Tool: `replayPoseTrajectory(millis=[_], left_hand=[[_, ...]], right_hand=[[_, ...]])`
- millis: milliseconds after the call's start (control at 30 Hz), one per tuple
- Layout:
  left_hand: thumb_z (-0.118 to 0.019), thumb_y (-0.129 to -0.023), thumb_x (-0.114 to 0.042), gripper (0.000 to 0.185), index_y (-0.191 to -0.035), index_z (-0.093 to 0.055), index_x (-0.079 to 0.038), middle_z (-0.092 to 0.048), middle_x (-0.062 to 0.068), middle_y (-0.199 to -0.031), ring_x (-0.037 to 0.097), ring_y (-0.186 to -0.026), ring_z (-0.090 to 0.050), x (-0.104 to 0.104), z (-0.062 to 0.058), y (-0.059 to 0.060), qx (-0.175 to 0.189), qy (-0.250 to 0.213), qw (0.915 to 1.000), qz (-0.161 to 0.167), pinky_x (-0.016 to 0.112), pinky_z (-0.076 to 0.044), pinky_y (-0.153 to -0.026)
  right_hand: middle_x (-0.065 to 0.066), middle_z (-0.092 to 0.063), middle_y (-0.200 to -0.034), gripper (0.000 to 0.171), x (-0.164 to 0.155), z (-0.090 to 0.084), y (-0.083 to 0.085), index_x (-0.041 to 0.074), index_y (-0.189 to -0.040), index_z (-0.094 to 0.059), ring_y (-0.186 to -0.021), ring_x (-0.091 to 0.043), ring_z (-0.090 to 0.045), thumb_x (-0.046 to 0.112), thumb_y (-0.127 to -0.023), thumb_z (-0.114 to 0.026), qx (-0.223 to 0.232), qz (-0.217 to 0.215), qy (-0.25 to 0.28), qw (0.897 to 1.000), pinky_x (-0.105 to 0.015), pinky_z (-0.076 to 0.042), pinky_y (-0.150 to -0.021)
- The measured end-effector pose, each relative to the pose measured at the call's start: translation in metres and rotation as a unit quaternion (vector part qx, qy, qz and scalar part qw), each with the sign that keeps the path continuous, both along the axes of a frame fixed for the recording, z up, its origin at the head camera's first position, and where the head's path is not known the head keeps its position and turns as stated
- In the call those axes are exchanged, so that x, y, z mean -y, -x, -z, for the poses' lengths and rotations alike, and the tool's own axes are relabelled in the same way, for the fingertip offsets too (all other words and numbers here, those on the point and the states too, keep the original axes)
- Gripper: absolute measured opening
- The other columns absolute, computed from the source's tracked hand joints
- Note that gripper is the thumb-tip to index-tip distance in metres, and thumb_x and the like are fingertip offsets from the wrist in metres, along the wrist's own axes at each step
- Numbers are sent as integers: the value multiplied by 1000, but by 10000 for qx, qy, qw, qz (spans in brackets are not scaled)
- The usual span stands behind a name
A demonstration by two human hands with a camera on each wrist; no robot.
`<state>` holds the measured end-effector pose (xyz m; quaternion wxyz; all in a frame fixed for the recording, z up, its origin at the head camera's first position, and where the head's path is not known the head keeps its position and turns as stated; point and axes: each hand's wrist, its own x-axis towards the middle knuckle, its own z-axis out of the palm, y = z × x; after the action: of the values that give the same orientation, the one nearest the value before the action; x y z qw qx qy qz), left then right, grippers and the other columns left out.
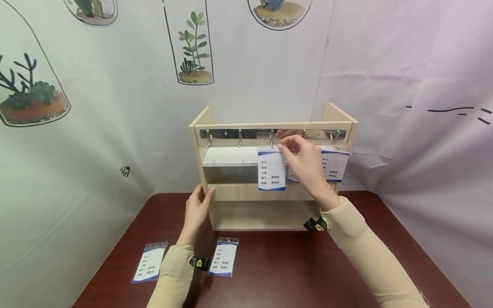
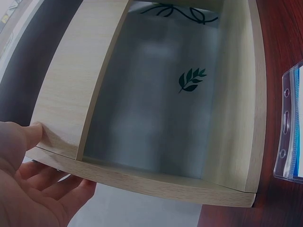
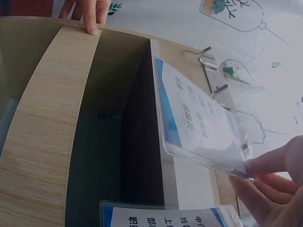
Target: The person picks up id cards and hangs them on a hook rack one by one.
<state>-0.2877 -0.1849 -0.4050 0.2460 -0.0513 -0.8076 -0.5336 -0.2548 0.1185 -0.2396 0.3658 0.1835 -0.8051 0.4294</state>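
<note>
Head view shows me a wooden rack [image 1: 269,188] standing at the back of a dark red table [image 1: 292,273], with a metal hook rail [image 1: 269,134] across its top. My right hand [image 1: 306,164] pinches the upper corner of a badge sleeve [image 1: 271,169] between thumb and fingertips, holding it up at the rail so its top edge meets a hook there; I cannot tell whether the slot is on the hook. My left hand [image 1: 197,209] grips the rack's left side panel, thumb on the front edge and fingers behind (the left wrist view shows this plainly), which I judge steadies the rack against the push at the rail. Two more badges [image 1: 334,161] hang further right, one largely hidden behind my hand. A pair of spare sleeves [image 1: 150,262] lies flat on the table by my left forearm, within easy reach.
</note>
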Motion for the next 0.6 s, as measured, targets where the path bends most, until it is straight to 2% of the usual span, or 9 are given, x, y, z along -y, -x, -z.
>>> replayPoseTrajectory(millis=[367,600], left_hand=[[-65,-100,-37,52,-140,-56,-4,-62,22,-133,36,-122,-61,-1,0,-2,3,-23,10000,-50,52,-51,-97],[-63,-101,-35,52,-140,-55,-2,-61,24,-134,37,-122,-60,0,0,-2,-7,13,10000,-22,53,-51,-98]], right_hand=[[-12,-75,-95,11,-1,-2,0,1,-100,-73,-83,-24,-71,10,-94,-72,-179,92,-133,9997,-37,-53,-74],[-11,-75,-94,10,0,-2,1,2,-99,-73,-84,-23,-71,11,-94,-72,-271,122,-207,9993,-38,-53,-75]])
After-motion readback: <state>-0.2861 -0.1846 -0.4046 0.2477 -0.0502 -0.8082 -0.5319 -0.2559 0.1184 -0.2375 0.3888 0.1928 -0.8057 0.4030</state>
